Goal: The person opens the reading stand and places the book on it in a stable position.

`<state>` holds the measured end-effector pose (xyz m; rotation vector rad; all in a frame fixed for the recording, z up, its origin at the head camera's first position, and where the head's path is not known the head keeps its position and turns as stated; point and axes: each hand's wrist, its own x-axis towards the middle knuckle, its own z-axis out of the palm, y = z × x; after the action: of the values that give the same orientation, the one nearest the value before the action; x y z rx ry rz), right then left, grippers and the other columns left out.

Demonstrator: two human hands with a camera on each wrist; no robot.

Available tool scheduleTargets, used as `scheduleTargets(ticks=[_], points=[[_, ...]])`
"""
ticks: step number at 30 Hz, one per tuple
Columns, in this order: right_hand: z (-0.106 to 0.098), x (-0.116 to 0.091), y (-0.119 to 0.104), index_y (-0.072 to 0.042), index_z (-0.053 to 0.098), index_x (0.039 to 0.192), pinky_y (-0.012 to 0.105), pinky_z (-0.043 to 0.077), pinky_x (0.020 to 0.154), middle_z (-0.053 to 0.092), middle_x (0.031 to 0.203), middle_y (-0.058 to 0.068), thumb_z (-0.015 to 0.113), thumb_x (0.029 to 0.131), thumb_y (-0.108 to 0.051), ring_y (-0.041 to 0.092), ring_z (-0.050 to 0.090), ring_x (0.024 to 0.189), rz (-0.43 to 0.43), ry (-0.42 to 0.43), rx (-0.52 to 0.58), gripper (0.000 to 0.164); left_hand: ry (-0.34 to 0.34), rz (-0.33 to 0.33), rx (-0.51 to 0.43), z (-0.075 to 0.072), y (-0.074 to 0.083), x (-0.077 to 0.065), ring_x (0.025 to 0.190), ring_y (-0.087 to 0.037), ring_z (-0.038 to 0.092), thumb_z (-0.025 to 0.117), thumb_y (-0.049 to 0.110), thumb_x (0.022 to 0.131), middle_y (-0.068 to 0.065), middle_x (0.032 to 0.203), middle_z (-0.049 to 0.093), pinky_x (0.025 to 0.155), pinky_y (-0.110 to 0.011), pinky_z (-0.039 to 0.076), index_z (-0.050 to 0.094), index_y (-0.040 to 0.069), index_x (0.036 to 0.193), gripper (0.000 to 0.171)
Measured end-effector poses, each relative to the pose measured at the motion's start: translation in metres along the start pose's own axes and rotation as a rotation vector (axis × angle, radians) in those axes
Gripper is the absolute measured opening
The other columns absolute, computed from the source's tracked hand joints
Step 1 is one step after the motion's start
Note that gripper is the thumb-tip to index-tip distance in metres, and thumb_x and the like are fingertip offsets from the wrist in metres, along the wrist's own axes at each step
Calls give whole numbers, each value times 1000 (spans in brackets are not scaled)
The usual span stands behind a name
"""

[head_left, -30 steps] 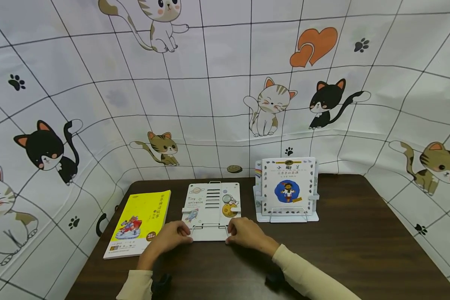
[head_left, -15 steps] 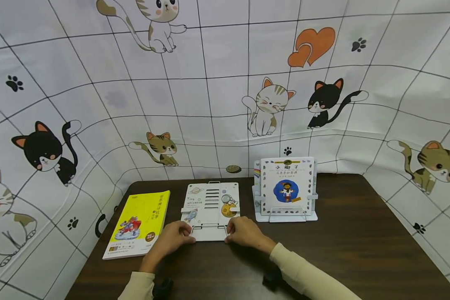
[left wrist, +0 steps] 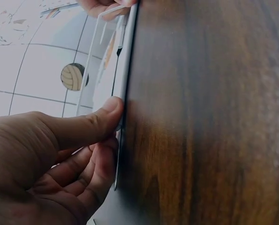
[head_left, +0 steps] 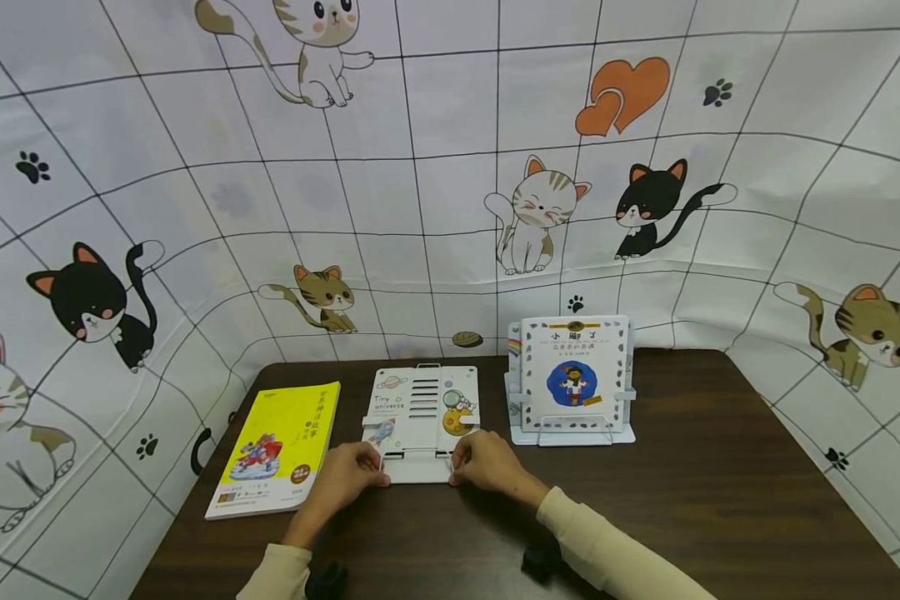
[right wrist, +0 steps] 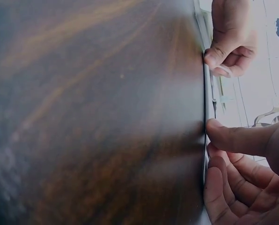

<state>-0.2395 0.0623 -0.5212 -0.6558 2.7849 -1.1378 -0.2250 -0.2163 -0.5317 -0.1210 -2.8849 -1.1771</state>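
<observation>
A white book stand [head_left: 422, 400] printed with a planet, a rocket and an astronaut lies on the table between my hands. Slots run down its middle, and a wire page holder [left wrist: 90, 56] stands out from its front part in the left wrist view. My left hand [head_left: 347, 477] pinches the stand's front left corner, thumb at the lower edge and fingers curled behind the wire. At the front right corner my right hand [head_left: 487, 461] does the same. Both hands hide the ends of the wire holder.
A yellow book [head_left: 277, 446] lies left of the stand, partly behind my left hand. To the right, a second white stand [head_left: 528, 437] holds up a white picture book [head_left: 576, 375]. A cat-print cloth [head_left: 450, 192] hangs behind the dark wooden table [head_left: 682, 483].
Both hands stay at the stand's front corners, with small finger shifts. The wire holder's dark crossbar, earlier seen along the stand, now shows less. Books and second stand stay put.
</observation>
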Motion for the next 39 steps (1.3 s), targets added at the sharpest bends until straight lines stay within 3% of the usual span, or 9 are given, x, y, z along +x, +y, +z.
scheduleTargets(ticks=[9,25,28,32,35,39], points=[[-1,1,1,-16,69,73,24,42,63,70,68,-10,92,79,-9,4,55,63,7,-37,29,24,-1,8,-19,-2,2,-2,61,-9,54,96,12,77,4,69,64,60,-23,44,70,13,76,26],[-1,-2,1,-17,68,74,25,43,63,67,67,-10,92,77,-11,3,54,64,-45,-22,1,25,-24,-14,-26,0,-2,-2,65,-12,56,95,12,79,6,70,63,64,-24,44,70,15,77,26],[-3,-2,0,-17,68,77,25,44,63,68,69,-9,90,79,-10,2,55,65,-59,-43,5,23,-54,-12,-45,-1,-5,-2,67,-12,57,94,13,81,5,72,64,65,-25,45,70,14,81,24],[-12,0,2,-12,72,84,22,48,64,73,78,-4,84,88,-7,2,58,68,-80,-91,60,14,-151,-3,-116,-8,-12,0,74,-15,61,86,7,87,-1,83,69,70,-26,51,71,8,92,16],[-22,2,6,-5,74,90,22,51,61,75,85,3,78,93,-5,5,62,69,-50,-35,120,5,-170,-27,-154,-14,-12,1,80,-16,63,79,2,90,-4,91,71,74,-25,55,72,6,99,13],[-29,5,9,-1,73,101,27,54,66,75,92,8,76,95,-4,12,66,76,38,145,150,7,-40,-90,-124,-21,-7,5,85,-18,62,74,5,96,-6,98,73,77,-27,54,73,5,105,9]])
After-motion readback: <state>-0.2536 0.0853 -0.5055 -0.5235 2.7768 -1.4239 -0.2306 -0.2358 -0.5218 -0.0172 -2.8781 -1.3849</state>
